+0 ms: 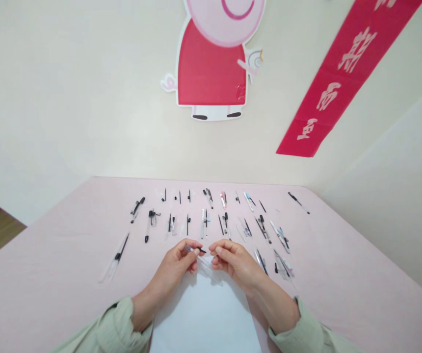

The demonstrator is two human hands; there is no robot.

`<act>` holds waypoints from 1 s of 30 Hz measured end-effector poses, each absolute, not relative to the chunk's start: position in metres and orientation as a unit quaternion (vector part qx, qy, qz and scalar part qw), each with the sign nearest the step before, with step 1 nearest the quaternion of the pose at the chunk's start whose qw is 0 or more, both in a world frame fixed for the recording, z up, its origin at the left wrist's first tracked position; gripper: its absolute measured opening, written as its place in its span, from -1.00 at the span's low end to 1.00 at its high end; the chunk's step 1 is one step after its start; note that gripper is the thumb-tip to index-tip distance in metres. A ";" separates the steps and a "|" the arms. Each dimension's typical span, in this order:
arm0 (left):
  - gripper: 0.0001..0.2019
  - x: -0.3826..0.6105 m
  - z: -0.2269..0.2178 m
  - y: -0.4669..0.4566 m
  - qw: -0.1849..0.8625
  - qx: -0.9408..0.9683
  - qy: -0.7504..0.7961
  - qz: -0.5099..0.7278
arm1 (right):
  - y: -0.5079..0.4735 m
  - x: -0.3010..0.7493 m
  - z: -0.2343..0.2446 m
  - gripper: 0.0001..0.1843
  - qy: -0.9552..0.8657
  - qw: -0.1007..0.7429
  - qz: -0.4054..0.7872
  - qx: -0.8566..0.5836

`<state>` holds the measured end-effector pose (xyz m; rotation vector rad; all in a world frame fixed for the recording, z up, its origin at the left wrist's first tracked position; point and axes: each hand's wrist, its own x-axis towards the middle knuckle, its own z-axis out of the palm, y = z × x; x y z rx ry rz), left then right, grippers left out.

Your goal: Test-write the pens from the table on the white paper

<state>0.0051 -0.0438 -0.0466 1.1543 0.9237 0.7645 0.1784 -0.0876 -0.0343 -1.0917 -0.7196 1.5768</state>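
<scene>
Over the top end of a white sheet of paper (205,318), both hands are raised close together. My left hand (181,257) is closed, thumb and fingers pinching a clear pen barrel (189,249) with a dark, pointed piece sticking out toward the right. A short gap away, the fingers of my right hand (231,257) are pinched together at a tiny light piece that is too small to name. Between and below the hands, clear plastic pen parts (209,270) show against the paper; whether they lie on it or hang from the fingers I cannot tell.
Rows of taken-apart pens (188,224), with caps, refills and clear barrels, lie across the pink tablecloth (67,274). One pen (298,202) lies far right, and a long refill with clear parts (118,257) lies left. Behind the table stands a wall with a red banner (329,95).
</scene>
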 end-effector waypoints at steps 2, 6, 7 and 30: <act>-0.74 0.005 -0.045 -0.044 0.677 0.511 0.406 0.340 | -0.088 0.178 -0.034 -0.61 -0.285 0.521 0.666 -0.450; -0.74 0.005 -0.044 -0.043 0.677 0.510 0.410 0.337 | -0.088 0.178 -0.035 -0.59 -0.274 0.520 0.670 -0.452; -0.74 0.006 -0.043 -0.043 0.677 0.510 0.411 0.336 | -0.088 0.178 -0.036 -0.59 -0.276 0.520 0.670 -0.452; -0.75 0.007 -0.036 -0.044 0.622 0.574 0.426 0.320 | -0.087 0.174 -0.040 -0.69 -0.429 0.540 0.523 -0.500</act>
